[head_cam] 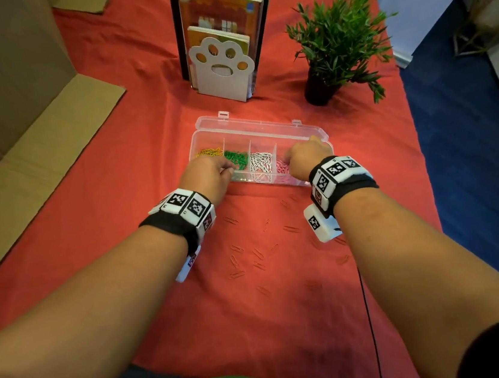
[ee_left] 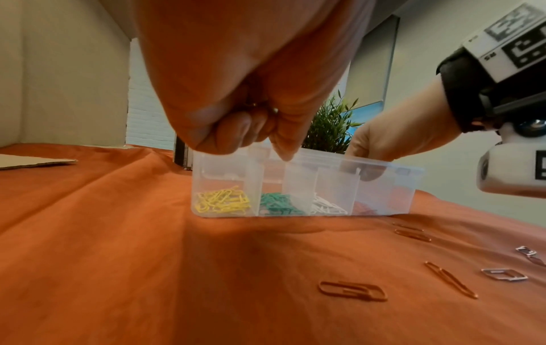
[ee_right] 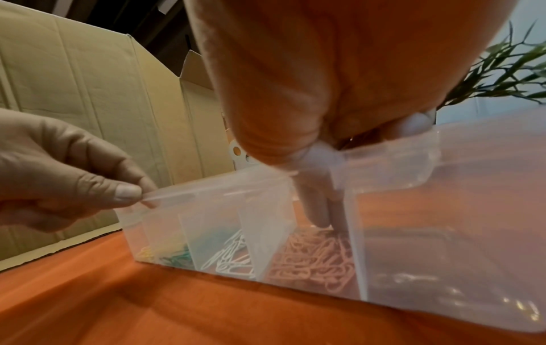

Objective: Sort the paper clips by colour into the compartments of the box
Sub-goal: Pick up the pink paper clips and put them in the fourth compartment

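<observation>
A clear compartment box (head_cam: pixel 253 124) lies on the red cloth. From left to right it holds yellow clips (head_cam: pixel 207 153), green clips (head_cam: pixel 236 159), white clips (head_cam: pixel 260 162) and pink clips (head_cam: pixel 282 169). My left hand (head_cam: pixel 208 175) pinches the near rim at the box's left end, thumb on the edge (ee_right: pixel 130 193). My right hand (head_cam: pixel 307 156) reaches into the pink compartment. Its fingers (ee_right: pixel 319 210) point straight down, with nothing visible between them. Several orange clips (head_cam: pixel 237 274) and a few silver clips (ee_left: pixel 503 276) lie loose in front of the box.
A book stand with a white paw-shaped bookend (head_cam: pixel 220 66) stands behind the box. A potted plant (head_cam: pixel 336 40) is at the back right. A large cardboard box (head_cam: pixel 10 92) fills the left side. The cloth ends at the right table edge (head_cam: pixel 421 167).
</observation>
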{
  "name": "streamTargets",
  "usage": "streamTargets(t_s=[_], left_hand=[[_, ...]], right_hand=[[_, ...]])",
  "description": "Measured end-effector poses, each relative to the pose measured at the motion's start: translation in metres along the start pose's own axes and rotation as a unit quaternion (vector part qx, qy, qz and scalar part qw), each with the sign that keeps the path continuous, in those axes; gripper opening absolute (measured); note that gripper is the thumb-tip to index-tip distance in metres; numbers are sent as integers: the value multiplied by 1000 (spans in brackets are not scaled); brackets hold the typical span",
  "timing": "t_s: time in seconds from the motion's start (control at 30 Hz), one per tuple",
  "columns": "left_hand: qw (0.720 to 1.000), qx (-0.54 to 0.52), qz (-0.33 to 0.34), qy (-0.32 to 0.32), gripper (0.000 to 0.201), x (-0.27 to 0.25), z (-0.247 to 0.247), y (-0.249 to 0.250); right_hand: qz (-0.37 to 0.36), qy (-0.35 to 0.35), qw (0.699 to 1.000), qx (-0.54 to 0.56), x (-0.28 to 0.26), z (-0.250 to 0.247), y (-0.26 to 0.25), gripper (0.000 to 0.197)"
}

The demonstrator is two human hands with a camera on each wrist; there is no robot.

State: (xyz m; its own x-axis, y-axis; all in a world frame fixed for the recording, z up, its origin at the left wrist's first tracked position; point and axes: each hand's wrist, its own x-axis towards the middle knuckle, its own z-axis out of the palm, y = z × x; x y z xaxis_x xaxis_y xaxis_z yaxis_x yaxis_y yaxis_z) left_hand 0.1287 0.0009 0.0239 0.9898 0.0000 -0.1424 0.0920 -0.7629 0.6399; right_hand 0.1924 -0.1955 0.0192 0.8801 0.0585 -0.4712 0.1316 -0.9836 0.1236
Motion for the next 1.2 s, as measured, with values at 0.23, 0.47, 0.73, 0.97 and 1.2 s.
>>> streamTargets(t_s=[0.23, 0.47, 0.73, 0.97, 1.2], left_hand=[[1000, 4, 0, 6, 20, -5, 3, -4], [1000, 10, -1, 10, 20, -4, 5, -6], [1000, 13, -7, 0, 22, -5, 4, -2], [1000, 14, -9, 2, 22, -5, 4, -1], [1000, 1, -15, 3, 21, -7, 6, 0]], right_hand=[[-11, -30, 999, 4, 1, 3, -6, 34], [-35, -31, 999, -14, -1, 6, -7, 31], [-51, -43, 998, 7, -5, 2, -10, 39], [-37, 148, 984, 91, -13, 2, 12, 33], [-71, 107, 988, -88, -14, -7, -3, 21]])
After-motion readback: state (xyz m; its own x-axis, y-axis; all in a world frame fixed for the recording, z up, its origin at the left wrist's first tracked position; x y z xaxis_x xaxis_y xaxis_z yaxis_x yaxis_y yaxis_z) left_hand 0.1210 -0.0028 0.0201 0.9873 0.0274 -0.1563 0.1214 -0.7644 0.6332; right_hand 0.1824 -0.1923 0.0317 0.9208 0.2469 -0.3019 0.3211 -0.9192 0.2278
